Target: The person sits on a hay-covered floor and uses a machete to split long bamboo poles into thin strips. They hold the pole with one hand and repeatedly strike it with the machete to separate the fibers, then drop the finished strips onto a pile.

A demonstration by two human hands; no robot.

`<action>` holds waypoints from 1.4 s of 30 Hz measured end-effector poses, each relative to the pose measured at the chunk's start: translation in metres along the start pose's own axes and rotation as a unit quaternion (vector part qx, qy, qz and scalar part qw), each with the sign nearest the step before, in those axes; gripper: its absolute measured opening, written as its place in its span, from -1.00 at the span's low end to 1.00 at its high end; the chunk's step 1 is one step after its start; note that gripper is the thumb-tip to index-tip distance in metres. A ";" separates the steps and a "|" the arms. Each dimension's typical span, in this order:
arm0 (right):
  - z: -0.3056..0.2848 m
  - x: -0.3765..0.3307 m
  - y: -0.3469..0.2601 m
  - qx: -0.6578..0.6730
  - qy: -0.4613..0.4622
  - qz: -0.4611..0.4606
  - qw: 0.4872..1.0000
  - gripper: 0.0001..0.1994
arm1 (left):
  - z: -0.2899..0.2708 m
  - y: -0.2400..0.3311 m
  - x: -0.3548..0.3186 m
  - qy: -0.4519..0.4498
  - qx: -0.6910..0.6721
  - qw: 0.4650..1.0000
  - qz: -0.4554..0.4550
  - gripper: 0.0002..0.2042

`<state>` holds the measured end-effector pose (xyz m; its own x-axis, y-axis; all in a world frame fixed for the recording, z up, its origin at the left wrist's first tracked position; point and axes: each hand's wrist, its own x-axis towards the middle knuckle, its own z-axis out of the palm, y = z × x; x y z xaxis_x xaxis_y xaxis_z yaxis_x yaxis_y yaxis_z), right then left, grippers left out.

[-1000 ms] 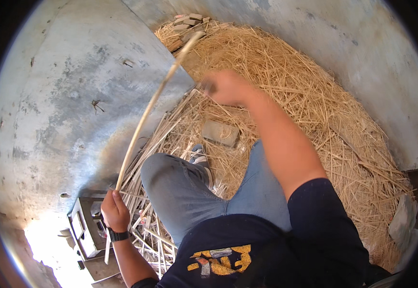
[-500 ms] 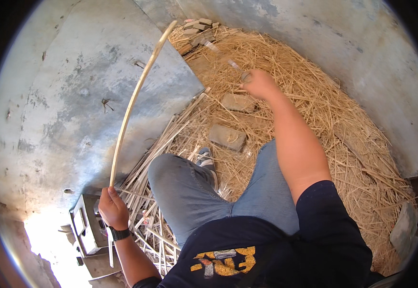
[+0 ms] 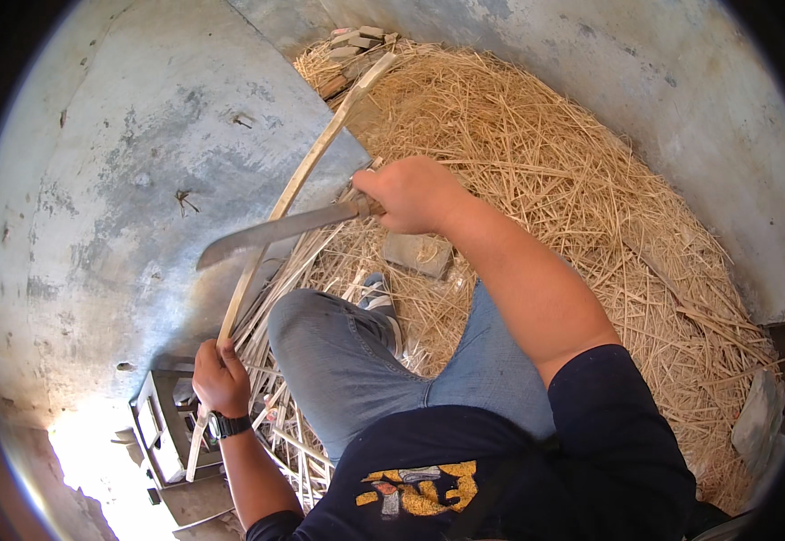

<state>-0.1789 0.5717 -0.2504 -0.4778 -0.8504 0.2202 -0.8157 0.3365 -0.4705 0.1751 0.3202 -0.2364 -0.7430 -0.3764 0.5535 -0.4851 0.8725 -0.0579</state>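
Note:
My left hand is closed round the lower part of a long pale split-bamboo strip. The strip slants up and to the right, slightly bowed, with a short tail hanging below my fist. In my right hand is the wooden handle of a large knife, gripped with fingers wrapped round it. Its long grey blade points left and lies across the strip's middle, passing in front of it in this view; whether the two touch I cannot tell.
Straw-like shavings cover the floor ahead and to the right. A brick lies between my legs. Thin pale strips are piled by my left knee. A bluish wall rises at left, with a dark cabinet below it.
My right hand has swung left and nearer from out over the shavings, bringing the knife blade across the strip. The strip's upper end has tipped to the right.

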 end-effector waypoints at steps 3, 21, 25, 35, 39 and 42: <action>0.009 0.008 0.041 0.098 0.062 0.085 0.990 -0.68 | -0.008 -0.007 -0.007 0.013 0.009 1.000 0.016 -0.66; -0.022 -0.006 0.073 0.107 0.214 0.144 0.960 -0.80 | -0.041 -0.049 -0.020 0.043 -0.011 0.999 0.025 -0.59; -0.011 -0.004 0.049 0.130 0.162 0.101 0.973 -0.83 | -0.035 -0.043 -0.025 0.068 -0.012 0.997 0.017 -0.60; -0.011 -0.003 0.062 0.051 0.199 0.123 0.971 -0.76 | -0.032 -0.042 -0.028 0.110 0.019 0.994 0.022 -0.70; -0.011 -0.005 0.057 0.041 0.208 0.098 0.972 -0.74 | -0.027 -0.050 -0.036 0.083 0.014 0.996 -0.020 -0.74; 0.000 -0.004 0.025 0.012 0.153 -0.007 0.988 -0.74 | -0.019 -0.046 -0.029 0.087 0.012 0.996 -0.002 -0.73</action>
<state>-0.1972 0.5832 -0.2633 -0.5459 -0.6910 0.4737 -0.8166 0.3124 -0.4854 0.2277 0.2972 -0.2339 -0.6505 -0.3181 0.6897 -0.4998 0.8630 -0.0734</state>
